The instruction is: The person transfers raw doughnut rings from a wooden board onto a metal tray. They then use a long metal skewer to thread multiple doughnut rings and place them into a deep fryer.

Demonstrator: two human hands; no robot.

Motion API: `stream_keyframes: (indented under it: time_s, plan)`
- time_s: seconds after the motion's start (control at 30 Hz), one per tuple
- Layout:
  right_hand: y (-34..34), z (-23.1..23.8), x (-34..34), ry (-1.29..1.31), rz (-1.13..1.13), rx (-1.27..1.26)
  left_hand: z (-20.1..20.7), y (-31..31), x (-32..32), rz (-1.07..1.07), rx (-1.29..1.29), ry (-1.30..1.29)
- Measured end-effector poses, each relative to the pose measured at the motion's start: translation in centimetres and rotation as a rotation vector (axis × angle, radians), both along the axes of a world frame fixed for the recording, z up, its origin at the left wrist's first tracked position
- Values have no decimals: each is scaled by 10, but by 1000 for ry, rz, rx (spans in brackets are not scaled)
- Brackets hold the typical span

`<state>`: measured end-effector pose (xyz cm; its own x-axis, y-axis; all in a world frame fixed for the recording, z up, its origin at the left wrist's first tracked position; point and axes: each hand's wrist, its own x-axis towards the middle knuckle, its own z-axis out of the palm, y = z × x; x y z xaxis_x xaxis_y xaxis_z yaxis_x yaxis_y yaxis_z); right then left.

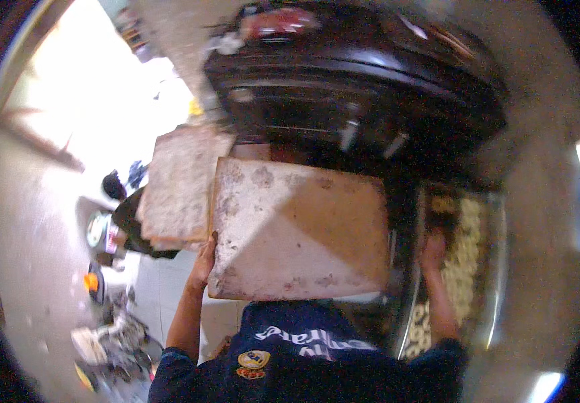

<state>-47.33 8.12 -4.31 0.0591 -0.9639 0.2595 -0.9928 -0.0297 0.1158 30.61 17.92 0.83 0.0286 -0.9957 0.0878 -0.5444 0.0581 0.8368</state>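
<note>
A wide, pale, stained rectangular board (297, 228) lies flat in front of my body, with brownish edges and a shadow across its face. My left hand (203, 262) is closed on its left edge near the lower corner. To the right, my right hand (433, 250) is over a long tray (495, 269) with shiny sides. Rows of pale, dough-like pieces (463, 269) lie in that tray. Blur and shadow hide my right fingers, so whether they hold a piece does not show.
Similar worn boards (179, 185) are stacked just left of mine. Beyond stands a large dark machine or vehicle-like body (370, 74) with a glossy curved top. Mixed items (115, 342) lie on the floor at the lower left, near an orange object (91, 282). Bright light enters at the upper left.
</note>
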Motion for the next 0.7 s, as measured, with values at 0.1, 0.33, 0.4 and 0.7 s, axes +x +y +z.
stream_keyframes:
  time_s: [0.1, 0.33, 0.4, 0.7]
  plan:
    - [20, -11, 123, -418, 78, 187, 81, 96, 18, 532, 342, 514]
    - [75, -26, 306, -680, 139, 252, -7, 165, 120, 706, -9, 1083]
    - [84, -35, 335, -700, 17, 318, -65, 104, 147, 622, -73, 1203]
    - [142, -42, 391, -1031, -287, 344, -106, -179, -61, -49, 282, 354]
